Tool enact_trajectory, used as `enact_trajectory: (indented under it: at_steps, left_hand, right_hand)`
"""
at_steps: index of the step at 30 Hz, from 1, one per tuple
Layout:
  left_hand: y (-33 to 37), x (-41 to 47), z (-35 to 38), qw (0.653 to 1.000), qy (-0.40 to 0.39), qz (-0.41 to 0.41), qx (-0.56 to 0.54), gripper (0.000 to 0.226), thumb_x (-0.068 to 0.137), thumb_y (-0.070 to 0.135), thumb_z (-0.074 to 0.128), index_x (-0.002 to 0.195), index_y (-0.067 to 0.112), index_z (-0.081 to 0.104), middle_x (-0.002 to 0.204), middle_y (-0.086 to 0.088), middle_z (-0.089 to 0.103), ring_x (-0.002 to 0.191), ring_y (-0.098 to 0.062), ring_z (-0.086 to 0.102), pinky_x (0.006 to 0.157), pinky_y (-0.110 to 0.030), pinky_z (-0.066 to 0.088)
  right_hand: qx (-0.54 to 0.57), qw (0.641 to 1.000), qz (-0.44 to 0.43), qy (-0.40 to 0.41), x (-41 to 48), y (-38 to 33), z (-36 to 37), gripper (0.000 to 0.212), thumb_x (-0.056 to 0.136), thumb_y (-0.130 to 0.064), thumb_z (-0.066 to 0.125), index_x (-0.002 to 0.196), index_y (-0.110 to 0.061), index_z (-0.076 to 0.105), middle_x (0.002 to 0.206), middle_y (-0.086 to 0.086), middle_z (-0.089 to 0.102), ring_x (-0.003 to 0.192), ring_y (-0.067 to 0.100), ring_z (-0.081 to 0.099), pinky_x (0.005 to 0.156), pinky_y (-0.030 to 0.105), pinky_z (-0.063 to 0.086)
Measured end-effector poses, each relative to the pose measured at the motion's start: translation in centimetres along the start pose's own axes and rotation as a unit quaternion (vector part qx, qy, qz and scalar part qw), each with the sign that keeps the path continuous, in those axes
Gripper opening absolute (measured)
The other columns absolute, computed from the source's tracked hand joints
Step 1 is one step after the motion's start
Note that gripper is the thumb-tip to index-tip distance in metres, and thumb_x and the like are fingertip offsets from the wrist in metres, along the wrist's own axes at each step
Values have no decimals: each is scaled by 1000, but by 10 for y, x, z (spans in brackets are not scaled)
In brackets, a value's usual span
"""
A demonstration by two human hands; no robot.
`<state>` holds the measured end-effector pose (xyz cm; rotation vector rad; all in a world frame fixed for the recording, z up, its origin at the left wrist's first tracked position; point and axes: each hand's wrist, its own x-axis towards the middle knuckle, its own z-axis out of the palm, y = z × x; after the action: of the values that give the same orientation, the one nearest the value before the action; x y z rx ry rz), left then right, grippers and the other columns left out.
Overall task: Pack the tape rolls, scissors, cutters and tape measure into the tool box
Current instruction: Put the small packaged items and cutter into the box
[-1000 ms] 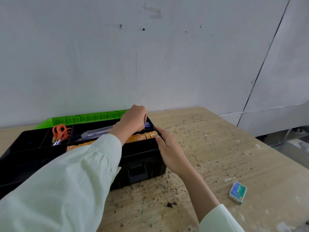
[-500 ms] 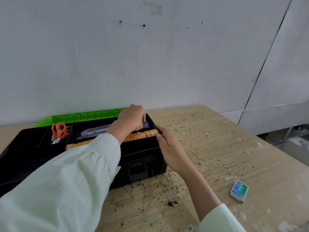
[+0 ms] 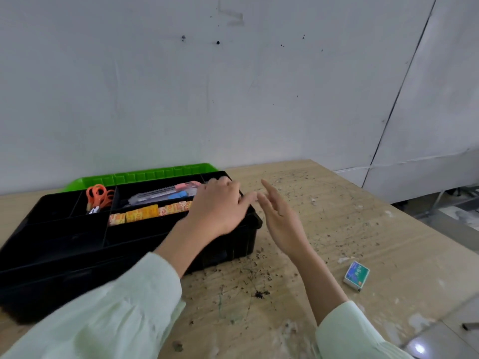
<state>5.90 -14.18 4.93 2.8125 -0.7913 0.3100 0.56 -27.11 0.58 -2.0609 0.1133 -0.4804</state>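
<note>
Soft even daylight; motion-blurred sleeves, wide-angle edge distortion.

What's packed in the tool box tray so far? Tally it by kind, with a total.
Orange scissors: 1
Cutters: 2
Tape rolls: 4 showing; left hand hides the row's end
Total: 7 visible

Black tool box (image 3: 77,257) sits open on the worktop, green lid (image 3: 145,174) folded back at 12 o'clock. Orange scissors (image 3: 98,198) lie in a rear compartment; at their 3 o'clock, cutters (image 3: 160,195) side by side; orange-yellow tape rolls (image 3: 145,212) lined up at 6 o'clock.
</note>
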Motion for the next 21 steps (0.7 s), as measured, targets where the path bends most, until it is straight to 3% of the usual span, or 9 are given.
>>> enact_trajectory:
  at_steps: [2,4,9,12,15,18,21]
  left_hand:
    - [9,-16,9,999,-39,4,18,78,90,68,17,146,15,29,152,-10,31,139,-28,28,114,-45,24]
    - [10,-21,17,998,-47,2,43,83,87,71,14,150,16,16,157,-9,18,144,-26,17,117,-46,16]
    - [7,-24,27,994,-18,9,103,82,88,71,15,150,16,13,158,-7,14,145,-25,16,117,-44,16]
    - [8,-24,27,994,-14,9,105,82,88,70,15,150,16,13,158,-8,14,145,-25,16,117,-44,16]
    - [8,-25,26,995,-10,10,99,82,88,70,15,150,16,13,159,-8,13,145,-25,16,118,-44,14]
    - [9,-24,26,995,-17,9,98,83,88,70,15,150,16,12,159,-8,12,146,-25,14,118,-45,14]
    - [7,-23,23,997,-11,14,76,89,85,73,16,150,13,10,159,-11,9,147,-25,9,119,-45,9]
  right_hand:
    - [-75,995,32,58,-7,8,-20,47,96,-31,52,141,-27,41,126,-5,57,118,14,53,99,34,44]
    - [-146,983,85,67,-14,17,-42,44,92,-23,58,135,-25,46,115,-2,59,113,20,54,94,40,48]
    - [-330,915,232,-12,-40,32,-85,50,90,-30,62,136,-25,43,136,5,47,130,27,37,99,42,42]
    - [-372,884,280,-27,-53,41,-94,51,89,-28,62,137,-28,43,143,7,35,135,30,28,100,45,40]
    - [-344,900,268,-9,-58,53,-91,41,90,-14,59,129,-22,51,140,9,40,130,29,35,96,37,42]
    - [-271,934,231,33,-59,53,-88,32,88,-8,59,119,-15,57,121,9,55,105,21,48,75,23,43]
    - [-156,967,187,76,-52,42,-82,26,84,-13,67,110,-17,63,93,2,61,94,21,58,72,27,47]
